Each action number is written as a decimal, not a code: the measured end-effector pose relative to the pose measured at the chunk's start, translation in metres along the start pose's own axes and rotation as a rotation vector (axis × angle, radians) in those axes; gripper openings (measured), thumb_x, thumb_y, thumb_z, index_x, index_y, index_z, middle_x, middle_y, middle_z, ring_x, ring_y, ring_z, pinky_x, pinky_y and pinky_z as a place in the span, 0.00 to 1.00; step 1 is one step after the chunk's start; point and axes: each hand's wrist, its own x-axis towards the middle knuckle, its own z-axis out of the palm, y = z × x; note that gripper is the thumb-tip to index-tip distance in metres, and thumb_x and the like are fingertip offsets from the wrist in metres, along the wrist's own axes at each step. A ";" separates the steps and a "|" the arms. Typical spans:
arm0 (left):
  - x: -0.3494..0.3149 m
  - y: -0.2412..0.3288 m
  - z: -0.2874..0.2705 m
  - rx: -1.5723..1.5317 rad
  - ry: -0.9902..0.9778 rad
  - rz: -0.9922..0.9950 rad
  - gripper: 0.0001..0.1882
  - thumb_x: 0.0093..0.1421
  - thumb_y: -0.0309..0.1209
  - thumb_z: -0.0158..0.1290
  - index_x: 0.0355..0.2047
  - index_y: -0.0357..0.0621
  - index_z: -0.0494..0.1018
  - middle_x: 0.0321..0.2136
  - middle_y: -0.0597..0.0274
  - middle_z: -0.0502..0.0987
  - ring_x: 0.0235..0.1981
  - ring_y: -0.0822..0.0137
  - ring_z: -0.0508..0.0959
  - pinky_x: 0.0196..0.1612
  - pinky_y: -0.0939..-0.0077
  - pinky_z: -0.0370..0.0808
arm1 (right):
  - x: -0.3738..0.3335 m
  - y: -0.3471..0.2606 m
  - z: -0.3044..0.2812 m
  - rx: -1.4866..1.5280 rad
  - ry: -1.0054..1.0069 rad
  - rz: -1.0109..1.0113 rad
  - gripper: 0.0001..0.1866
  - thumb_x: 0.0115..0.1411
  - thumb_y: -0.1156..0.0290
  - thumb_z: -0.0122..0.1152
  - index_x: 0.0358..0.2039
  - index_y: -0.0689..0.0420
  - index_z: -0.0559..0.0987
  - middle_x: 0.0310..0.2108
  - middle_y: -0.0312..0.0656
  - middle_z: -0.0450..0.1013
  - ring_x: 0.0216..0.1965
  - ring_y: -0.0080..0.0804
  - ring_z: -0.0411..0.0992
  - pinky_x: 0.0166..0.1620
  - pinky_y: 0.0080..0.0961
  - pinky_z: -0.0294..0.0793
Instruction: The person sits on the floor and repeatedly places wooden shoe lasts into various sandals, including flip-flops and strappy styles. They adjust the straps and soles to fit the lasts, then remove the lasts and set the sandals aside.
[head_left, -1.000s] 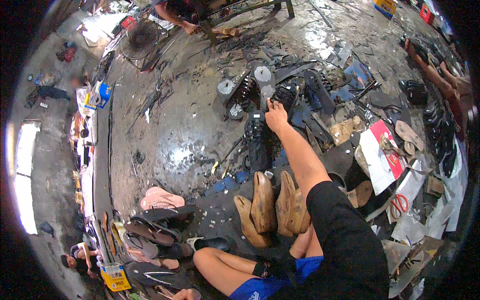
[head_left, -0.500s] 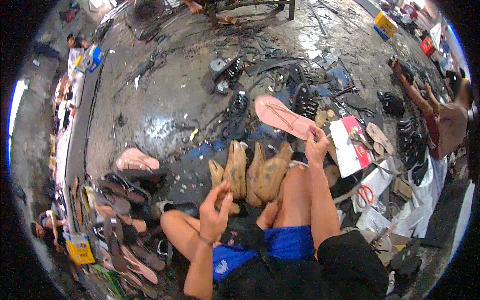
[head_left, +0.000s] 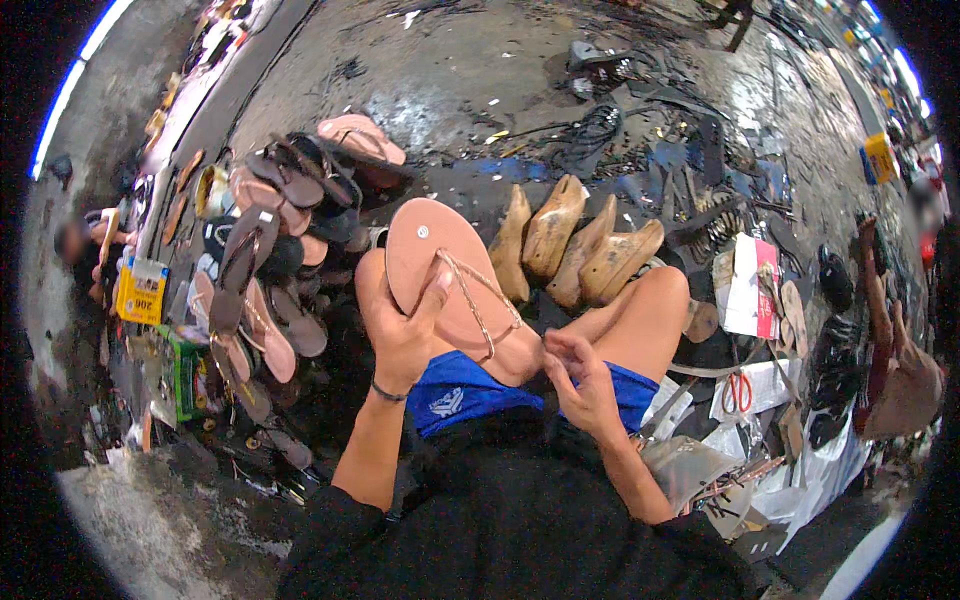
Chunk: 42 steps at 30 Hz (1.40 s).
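Observation:
My left hand (head_left: 410, 325) is closed on a pink flip-flop (head_left: 445, 270), its thumb pressed on top beside the thin braided strap and its fingers under the sole. The sandal is tilted above my lap, toe up and to the left, heel down to the right. At the heel end is my right hand (head_left: 582, 380), fingers loosely curled and thumb apart. Its fingertips lie right at the heel edge; whether they touch it is hard to see. Beyond my knees stand several wooden shoe lasts (head_left: 555, 225).
On the left lies a heap of brown and pink sandals (head_left: 270, 260), another pink sandal (head_left: 360, 137) at its far end. To the right are red-handled scissors (head_left: 737, 392), a white and pink box (head_left: 745, 285) and clear plastic bags. Black scraps (head_left: 690, 105) litter the far floor. Another person sits far right.
The pink flip-flop came from out front on the right to above my lap, passing from my right hand into my left. My view has turned left, toward the sandal heap.

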 end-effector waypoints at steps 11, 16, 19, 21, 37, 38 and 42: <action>-0.089 -0.001 -0.017 0.417 -0.215 0.153 0.19 0.55 0.20 0.57 0.49 0.32 0.76 0.38 0.47 0.82 0.39 0.57 0.85 0.43 0.69 0.80 | -0.017 -0.072 0.044 -0.342 0.050 -0.563 0.11 0.52 0.82 0.72 0.37 0.61 0.83 0.31 0.45 0.78 0.29 0.32 0.78 0.31 0.24 0.76; -0.090 0.010 -0.030 0.086 -0.544 0.169 0.23 0.53 0.21 0.64 0.51 0.33 0.77 0.45 0.50 0.83 0.46 0.57 0.84 0.52 0.69 0.79 | -0.043 -0.087 0.001 -0.199 -0.041 -0.571 0.24 0.45 0.69 0.82 0.41 0.60 0.80 0.36 0.43 0.77 0.45 0.43 0.76 0.49 0.35 0.77; -0.113 0.004 -0.038 -0.001 -0.688 0.159 0.24 0.50 0.25 0.68 0.48 0.35 0.79 0.45 0.51 0.83 0.48 0.55 0.84 0.57 0.61 0.78 | -0.047 -0.088 -0.037 -0.176 -0.575 -0.389 0.29 0.47 0.74 0.79 0.51 0.59 0.78 0.49 0.45 0.76 0.51 0.43 0.75 0.55 0.37 0.75; -0.111 0.002 -0.040 -0.008 -0.709 0.241 0.23 0.50 0.24 0.68 0.48 0.35 0.79 0.45 0.52 0.83 0.48 0.54 0.84 0.57 0.59 0.78 | -0.046 -0.083 -0.033 -0.247 -0.618 -0.471 0.31 0.43 0.78 0.76 0.51 0.58 0.78 0.51 0.43 0.75 0.50 0.43 0.75 0.55 0.37 0.74; -0.107 0.013 -0.033 0.021 -0.867 0.190 0.22 0.45 0.29 0.68 0.39 0.40 0.72 0.39 0.54 0.76 0.41 0.53 0.77 0.46 0.64 0.75 | -0.037 -0.064 -0.027 -0.237 -0.773 -0.606 0.29 0.38 0.74 0.71 0.46 0.56 0.78 0.48 0.43 0.74 0.51 0.45 0.74 0.52 0.40 0.76; -0.108 0.013 -0.033 0.038 -0.865 0.185 0.22 0.45 0.29 0.68 0.39 0.40 0.72 0.39 0.54 0.76 0.41 0.53 0.77 0.46 0.64 0.75 | -0.038 -0.061 -0.027 -0.229 -0.762 -0.607 0.29 0.38 0.75 0.71 0.46 0.56 0.78 0.48 0.43 0.74 0.51 0.45 0.74 0.52 0.39 0.77; -0.113 0.009 -0.031 0.078 -0.833 0.160 0.21 0.45 0.29 0.68 0.38 0.40 0.73 0.38 0.54 0.76 0.40 0.53 0.77 0.45 0.64 0.75 | -0.043 -0.051 -0.024 -0.198 -0.683 -0.573 0.29 0.37 0.79 0.72 0.45 0.56 0.78 0.47 0.43 0.76 0.51 0.44 0.76 0.51 0.39 0.78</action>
